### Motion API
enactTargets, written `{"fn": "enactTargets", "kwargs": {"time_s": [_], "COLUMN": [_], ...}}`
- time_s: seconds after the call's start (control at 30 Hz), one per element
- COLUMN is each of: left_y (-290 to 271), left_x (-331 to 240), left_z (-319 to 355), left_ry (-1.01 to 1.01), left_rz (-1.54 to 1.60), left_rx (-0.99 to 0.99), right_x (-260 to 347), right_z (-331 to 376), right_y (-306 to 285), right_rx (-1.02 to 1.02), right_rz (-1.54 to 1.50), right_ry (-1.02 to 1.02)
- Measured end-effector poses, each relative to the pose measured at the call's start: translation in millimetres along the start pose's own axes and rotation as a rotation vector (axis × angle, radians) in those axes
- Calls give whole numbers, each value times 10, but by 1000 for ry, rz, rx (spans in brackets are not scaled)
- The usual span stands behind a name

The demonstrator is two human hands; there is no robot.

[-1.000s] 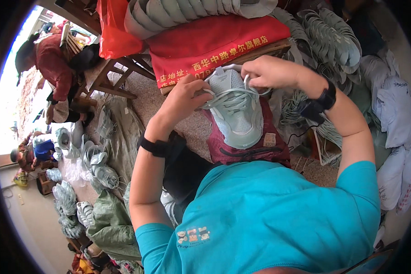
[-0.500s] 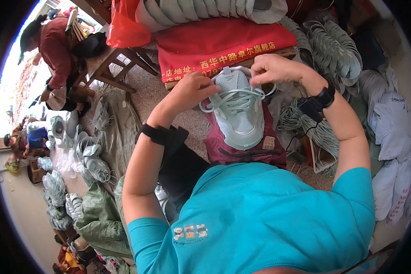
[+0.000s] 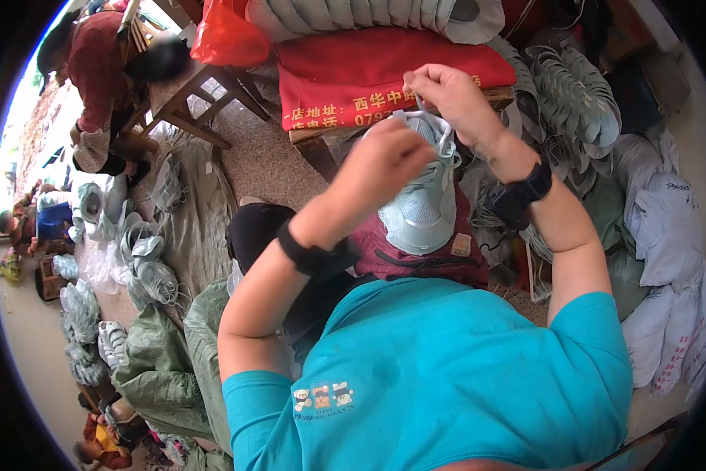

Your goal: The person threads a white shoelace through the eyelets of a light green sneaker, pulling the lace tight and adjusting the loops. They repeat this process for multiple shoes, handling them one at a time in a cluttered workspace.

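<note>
A pale mint-grey sneaker (image 3: 419,220) lies on a dark red bag (image 3: 467,263) in front of me, toe towards me. My right hand (image 3: 456,102), above the tongue's far end, pinches a pale shoelace (image 3: 445,141) that loops down to the sneaker's right side. Blurred by motion, my left hand (image 3: 388,161) crosses the sneaker's tongue and lacing from the left. Its fingers are curled; what they hold, if anything, is hidden under them. The hand also covers most of the crossed laces.
A small table with a red cloth (image 3: 329,71) stands just beyond, with a row of pale shoe uppers (image 3: 361,16) on it. Stacked uppers (image 3: 576,94) and white sacks (image 3: 667,228) line the right. Green sacks (image 3: 160,373) lie left; a person (image 3: 94,71) works at far left.
My left hand has moved right, from the sneaker's left edge to over its tongue. My right hand has risen and shifted left, drawing the shoelace up.
</note>
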State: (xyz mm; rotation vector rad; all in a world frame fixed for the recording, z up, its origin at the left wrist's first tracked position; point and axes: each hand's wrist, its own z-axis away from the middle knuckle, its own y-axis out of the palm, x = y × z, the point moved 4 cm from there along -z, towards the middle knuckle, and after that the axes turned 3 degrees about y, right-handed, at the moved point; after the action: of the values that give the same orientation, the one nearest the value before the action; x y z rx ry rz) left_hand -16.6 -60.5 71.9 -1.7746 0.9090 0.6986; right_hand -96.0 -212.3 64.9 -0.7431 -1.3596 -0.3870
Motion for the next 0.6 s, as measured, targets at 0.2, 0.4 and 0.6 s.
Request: {"fn": "enactTargets", "kwargs": {"time_s": [0.2, 0.4, 0.6], "left_y": [-1276, -1603, -1190], "left_x": [772, 1536, 1503], "left_z": [1210, 3287, 3780], "left_ry": [-505, -760, -979], "left_rz": [262, 266, 381], "left_rx": [-617, -875, -1116], "right_x": [-1045, -622, -728], "right_z": [463, 712, 662], "right_y": [-138, 42, -253], "right_rx": [-209, 265, 357], "right_rz": [240, -612, -672], "right_ry": [35, 419, 442]}}
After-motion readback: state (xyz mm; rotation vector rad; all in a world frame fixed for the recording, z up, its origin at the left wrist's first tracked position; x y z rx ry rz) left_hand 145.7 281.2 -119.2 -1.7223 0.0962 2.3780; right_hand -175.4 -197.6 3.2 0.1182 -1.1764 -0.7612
